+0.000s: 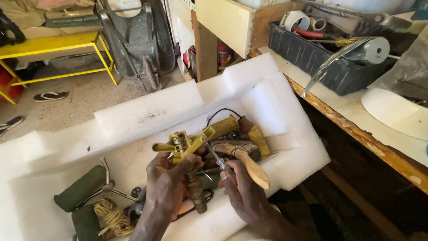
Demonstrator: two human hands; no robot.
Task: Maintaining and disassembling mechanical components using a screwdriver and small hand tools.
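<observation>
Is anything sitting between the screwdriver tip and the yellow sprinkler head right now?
Nothing visible. The left hand holds the yellow sprinkler head up above the white foam tray; the right hand points the screwdriver at its side, with no tool or cord across that short gap.

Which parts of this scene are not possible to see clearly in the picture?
- Head view: the tip of the thin tool in the right hand disappears behind the yellow sprinkler head.
- The left hand covers the sprinkler's middle.
- The bottom edge cuts off the rope coil.
- Contents of the dark crate are too small.
</observation>
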